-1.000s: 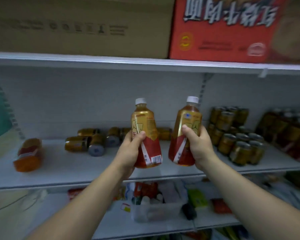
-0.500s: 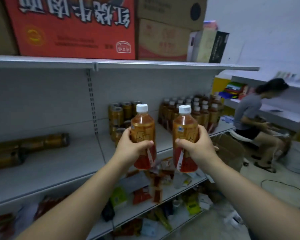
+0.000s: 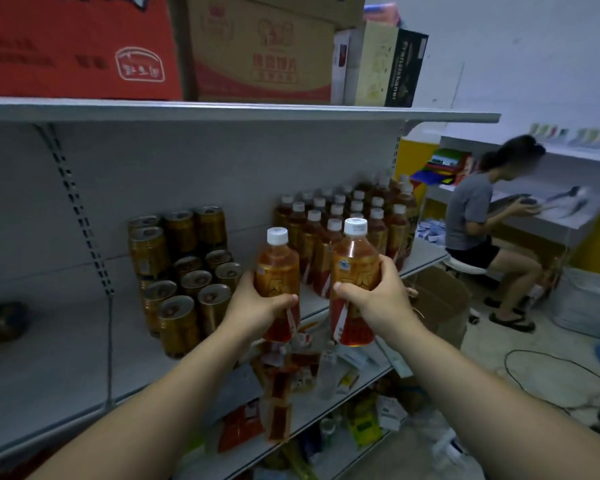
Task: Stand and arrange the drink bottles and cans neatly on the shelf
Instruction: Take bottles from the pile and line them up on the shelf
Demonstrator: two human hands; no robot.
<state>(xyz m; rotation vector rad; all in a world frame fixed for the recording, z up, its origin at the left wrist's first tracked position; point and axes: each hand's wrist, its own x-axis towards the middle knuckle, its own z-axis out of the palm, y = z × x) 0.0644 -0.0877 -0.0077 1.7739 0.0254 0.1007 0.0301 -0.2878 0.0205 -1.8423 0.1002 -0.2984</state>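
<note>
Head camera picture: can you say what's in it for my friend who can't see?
Two hands each hold an upright tea bottle, left hand and right hand, before a shelf of standing bottles and gold cans.

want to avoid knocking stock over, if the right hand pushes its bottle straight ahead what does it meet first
Most likely the front row of standing bottles just beyond the right hand and its bottle, though depth is hard to judge.

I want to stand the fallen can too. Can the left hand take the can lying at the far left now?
Probably not: the left hand is closed around a bottle, and the lying can is far off to its left.
</note>
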